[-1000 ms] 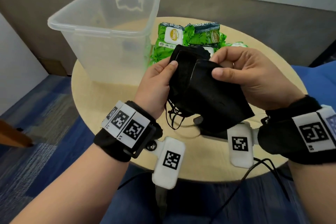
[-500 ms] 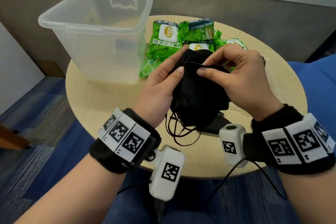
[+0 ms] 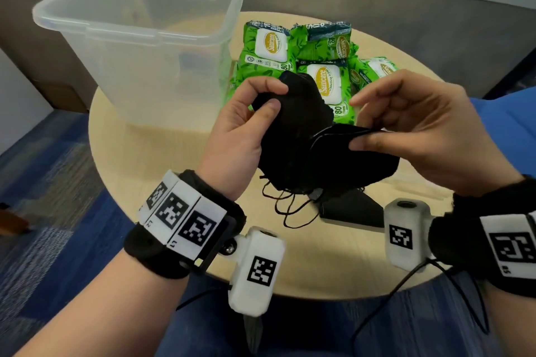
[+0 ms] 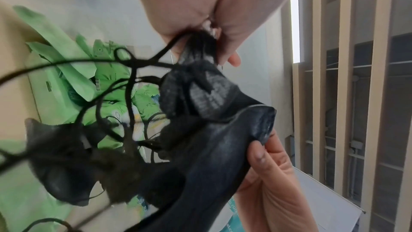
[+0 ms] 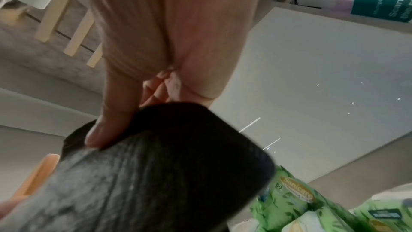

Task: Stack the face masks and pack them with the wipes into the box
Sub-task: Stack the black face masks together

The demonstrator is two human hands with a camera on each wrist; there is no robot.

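Note:
A bundle of black face masks [image 3: 301,151] hangs above the round table, its ear loops [image 3: 285,206] dangling. My left hand [image 3: 271,98] pinches the bundle's upper left part between thumb and curled fingers. My right hand [image 3: 358,132] pinches the edge of one mask [image 3: 342,136] on the right, thumb underneath. The left wrist view shows the black masks [image 4: 214,130] and tangled loops; the right wrist view shows my thumb on a black mask [image 5: 169,168]. Several green wipes packs [image 3: 293,52] lie behind the hands. The clear plastic box [image 3: 136,29] stands at the back left.
One more black mask [image 3: 351,207] lies flat on the table [image 3: 162,180] under the held ones. The table's front edge is near my wrists; blue carpet [image 3: 43,171] lies to the left. A blue seat [image 3: 504,119] sits at the right.
My hands have drawn apart: the right hand moved right, pulling one mask's edge away from the bundle, while the left hand closed its pinch on the upper left part.

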